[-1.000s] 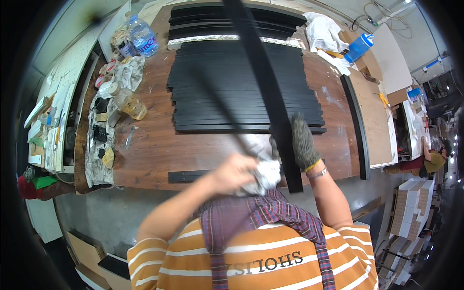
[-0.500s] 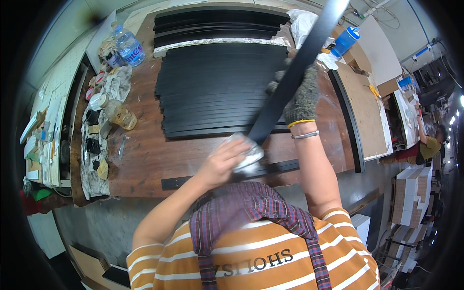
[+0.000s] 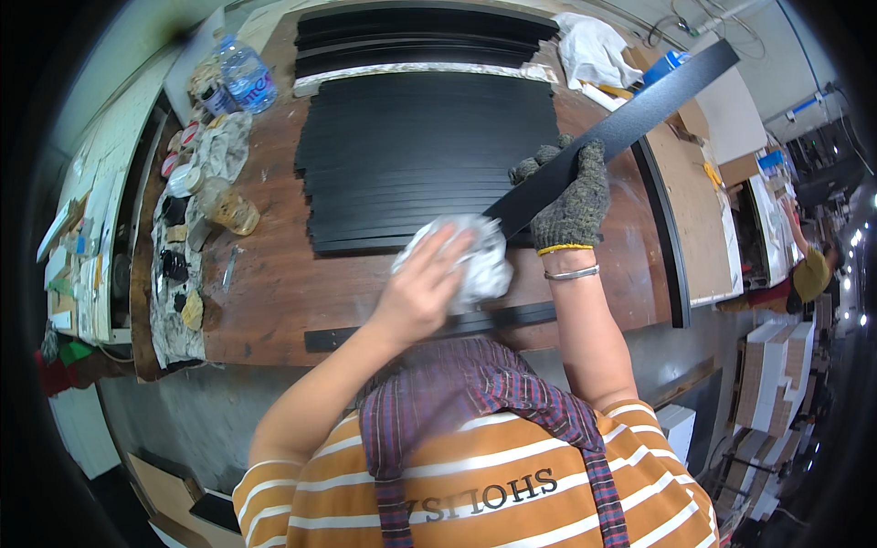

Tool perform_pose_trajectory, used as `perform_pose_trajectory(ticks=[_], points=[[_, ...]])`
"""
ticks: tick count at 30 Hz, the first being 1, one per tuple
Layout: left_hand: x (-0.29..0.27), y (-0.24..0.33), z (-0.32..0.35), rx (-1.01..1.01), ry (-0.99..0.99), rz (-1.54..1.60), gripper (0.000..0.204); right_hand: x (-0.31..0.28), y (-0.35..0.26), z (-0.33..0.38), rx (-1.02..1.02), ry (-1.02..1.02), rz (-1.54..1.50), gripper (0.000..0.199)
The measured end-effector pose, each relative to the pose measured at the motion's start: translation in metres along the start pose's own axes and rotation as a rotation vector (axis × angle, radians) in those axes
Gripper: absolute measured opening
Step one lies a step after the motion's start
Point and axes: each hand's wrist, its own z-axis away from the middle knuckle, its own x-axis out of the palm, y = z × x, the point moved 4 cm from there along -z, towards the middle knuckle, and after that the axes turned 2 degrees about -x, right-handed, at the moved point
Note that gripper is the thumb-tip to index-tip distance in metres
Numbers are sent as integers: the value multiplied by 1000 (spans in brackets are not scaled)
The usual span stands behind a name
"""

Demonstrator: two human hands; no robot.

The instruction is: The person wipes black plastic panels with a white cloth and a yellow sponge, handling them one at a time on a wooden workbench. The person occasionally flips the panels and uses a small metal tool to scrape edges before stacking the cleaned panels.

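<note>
A long, flat black strip (image 3: pixel 630 123) slants up to the right over the table. My gloved right hand (image 3: pixel 575 201), in a grey knitted glove with a yellow cuff, grips it near its middle. Bare and somewhat blurred, my left hand (image 3: pixel 420 288) presses a crumpled white cloth (image 3: pixel 480 260) around the strip's lower end, which the cloth hides. Behind both hands, many black strips (image 3: pixel 420 155) lie side by side as a wide panel. Nearer my body, a single black strip (image 3: pixel 333 340) rests along the table's front edge.
The brown wooden table (image 3: pixel 265 310) carries a water bottle (image 3: pixel 247 78), a jar of yellowish liquid (image 3: pixel 228 205) and stained rags on the left. More black strips (image 3: pixel 420 32) are stacked at the back. A long black bar (image 3: pixel 665 237) lines the right edge. A person (image 3: pixel 808 274) stands far right.
The held strip has swung from steep to a lower slant, its far end moving right and down. The white cloth now looks more spread around its lower end.
</note>
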Motion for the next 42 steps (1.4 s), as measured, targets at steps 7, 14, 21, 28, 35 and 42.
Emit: perform_pose_trajectory(ticks=[7,14,21,28,35,42], points=[[7,-49,54,-1086,84,1082,32,16,-11,15,-173,-88,-76,37],[-11,-66,41,-1133,580,1752,19,26,5,69,-1012,-720,2045,34],[-87,-104,103,-1031,585,1521,16,10,-73,87,-1056,-841,1957,53],[-97,-120,103,-1058,998,1200,17,-72,-18,94,-169,-853,2134,36],[-125,-185,179,-1224,304,267,45,-89,-8,127,-117,-772,2042,39],[-200,-196,269,-1304,459,-450,48,-75,-5,138,-104,-616,2141,47]])
